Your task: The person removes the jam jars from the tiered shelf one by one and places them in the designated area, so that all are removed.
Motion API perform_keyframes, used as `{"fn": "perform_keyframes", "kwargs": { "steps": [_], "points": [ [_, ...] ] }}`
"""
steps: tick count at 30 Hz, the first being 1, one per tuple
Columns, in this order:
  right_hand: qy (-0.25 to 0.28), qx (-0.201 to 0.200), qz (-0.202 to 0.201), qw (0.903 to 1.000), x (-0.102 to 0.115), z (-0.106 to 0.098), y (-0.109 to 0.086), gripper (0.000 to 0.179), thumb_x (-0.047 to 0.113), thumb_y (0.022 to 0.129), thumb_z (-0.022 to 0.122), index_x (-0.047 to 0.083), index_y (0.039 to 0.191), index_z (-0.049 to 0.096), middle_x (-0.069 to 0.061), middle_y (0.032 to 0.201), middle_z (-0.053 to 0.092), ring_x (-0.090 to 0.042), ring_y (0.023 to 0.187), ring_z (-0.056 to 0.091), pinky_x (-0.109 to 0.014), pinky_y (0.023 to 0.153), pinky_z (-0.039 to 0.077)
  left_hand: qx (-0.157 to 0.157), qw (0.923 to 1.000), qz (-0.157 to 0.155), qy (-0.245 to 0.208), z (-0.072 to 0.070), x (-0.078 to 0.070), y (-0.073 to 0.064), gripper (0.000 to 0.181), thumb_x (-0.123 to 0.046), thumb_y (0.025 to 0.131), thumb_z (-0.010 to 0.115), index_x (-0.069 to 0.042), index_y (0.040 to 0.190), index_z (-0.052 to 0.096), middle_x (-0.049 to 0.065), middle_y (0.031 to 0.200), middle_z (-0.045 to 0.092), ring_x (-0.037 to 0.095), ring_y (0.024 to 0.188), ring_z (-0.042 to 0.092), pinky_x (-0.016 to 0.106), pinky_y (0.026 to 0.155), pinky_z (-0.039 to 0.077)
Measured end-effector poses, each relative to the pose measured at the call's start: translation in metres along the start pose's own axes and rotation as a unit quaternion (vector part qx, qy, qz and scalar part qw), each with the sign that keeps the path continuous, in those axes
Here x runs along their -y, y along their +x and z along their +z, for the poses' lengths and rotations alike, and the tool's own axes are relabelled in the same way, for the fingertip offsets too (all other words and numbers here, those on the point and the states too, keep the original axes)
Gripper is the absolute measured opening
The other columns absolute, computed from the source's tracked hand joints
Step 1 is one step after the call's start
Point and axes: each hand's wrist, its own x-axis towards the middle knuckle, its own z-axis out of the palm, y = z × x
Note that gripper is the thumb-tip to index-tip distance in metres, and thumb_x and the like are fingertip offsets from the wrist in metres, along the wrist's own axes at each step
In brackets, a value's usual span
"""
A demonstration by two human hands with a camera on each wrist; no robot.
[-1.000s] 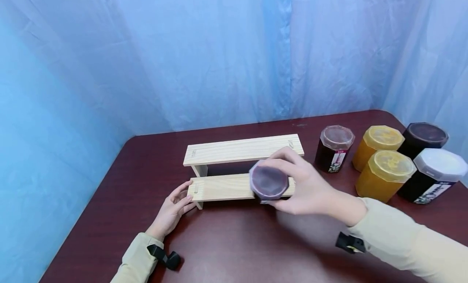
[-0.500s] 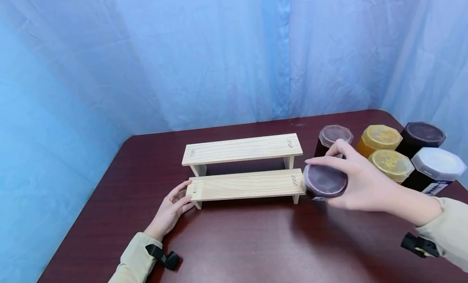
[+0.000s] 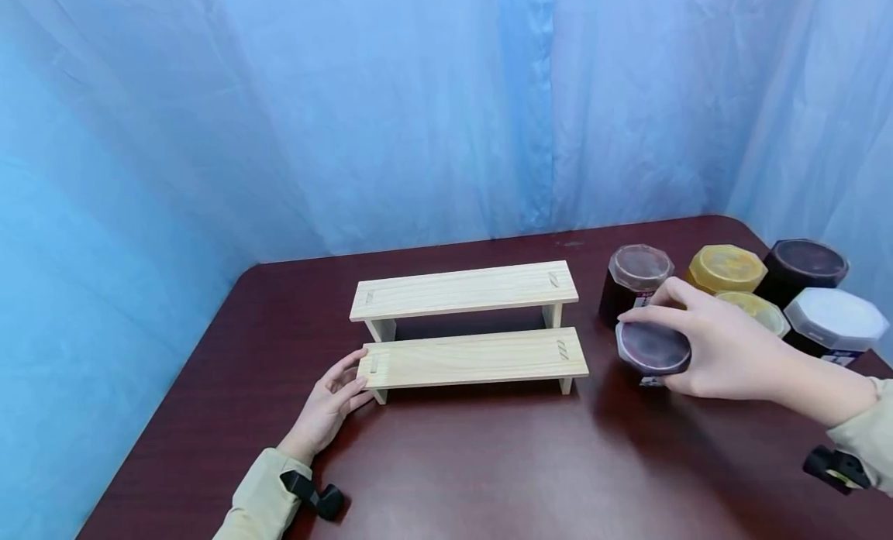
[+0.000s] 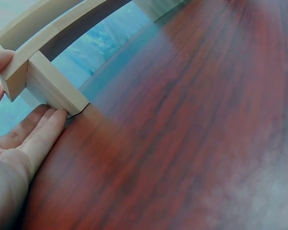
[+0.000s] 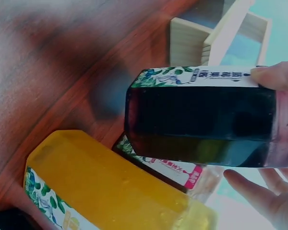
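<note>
My right hand [image 3: 732, 346] holds a dark jar [image 3: 653, 346] by its clear octagonal lid, thumb on one side and fingers on the other. In the right wrist view the dark jar [image 5: 201, 120] shows a label with printed green leaves; its base seems a little above the table. On the left, my left hand [image 3: 331, 408] holds the left end of the front board of a pale two-step wooden rack [image 3: 474, 359]. In the left wrist view, other fingers [image 4: 41, 136] lie against the rack's leg [image 4: 57, 84].
Right of the rack stand a dark red jar [image 3: 631, 280], two yellow jars [image 3: 725, 267], a dark jar [image 3: 805, 269] and a white-lidded dark jar [image 3: 837, 319]. Blue curtains [image 3: 391, 114] hang behind the red-brown table [image 3: 488, 462].
My right hand has carried the dark jar rightward from over the front board to beside the other jars, and it is now lower. My left hand stays at the rack's left end.
</note>
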Motion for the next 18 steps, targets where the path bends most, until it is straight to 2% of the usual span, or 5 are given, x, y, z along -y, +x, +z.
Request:
{"fn": "perform_keyframes", "kwargs": {
  "steps": [4, 8, 13, 18],
  "points": [
    [-0.037, 0.035, 0.007, 0.9987, -0.002, 0.003, -0.001, 0.073, 0.021, 0.041, 0.09, 0.024, 0.11, 0.066, 0.007, 0.1, 0.049, -0.006, 0.077, 0.051, -0.022, 0.055, 0.045, 0.003, 1.0, -0.007, -0.002, 0.001, -0.001, 0.0, 0.059, -0.005, 0.095, 0.052, -0.002, 0.147, 0.026, 0.026, 0.142, 0.031, 0.007, 0.105, 0.059, 0.026, 0.087, 0.052],
    [-0.048, 0.062, 0.022, 0.9967, -0.003, 0.004, 0.001, 0.071, 0.02, 0.045, 0.09, 0.024, 0.111, 0.065, 0.004, 0.101, 0.05, -0.006, 0.075, 0.052, -0.022, 0.053, 0.045, -0.001, 1.0, -0.009, -0.003, 0.001, -0.001, 0.0, 0.059, -0.004, 0.095, 0.052, -0.003, 0.147, 0.026, 0.027, 0.143, 0.03, 0.007, 0.105, 0.059, 0.025, 0.086, 0.052],
    [-0.045, 0.094, 0.054, 0.9931, -0.008, 0.004, 0.003, 0.071, 0.019, 0.049, 0.09, 0.025, 0.114, 0.063, 0.001, 0.105, 0.052, -0.01, 0.078, 0.055, -0.027, 0.055, 0.047, -0.008, 0.9999, -0.003, -0.005, 0.0, 0.0, 0.0, 0.058, -0.003, 0.094, 0.052, -0.002, 0.146, 0.027, 0.022, 0.138, 0.035, 0.008, 0.105, 0.059, 0.025, 0.085, 0.052],
    [-0.042, 0.095, 0.055, 0.9931, -0.017, 0.004, 0.003, 0.072, 0.016, 0.048, 0.09, 0.022, 0.115, 0.064, 0.0, 0.105, 0.054, -0.013, 0.084, 0.056, -0.032, 0.06, 0.049, -0.007, 1.0, -0.001, -0.003, -0.001, 0.002, 0.0, 0.058, -0.004, 0.094, 0.052, -0.001, 0.146, 0.026, 0.019, 0.136, 0.038, 0.008, 0.105, 0.059, 0.026, 0.085, 0.053]
  ]
}}
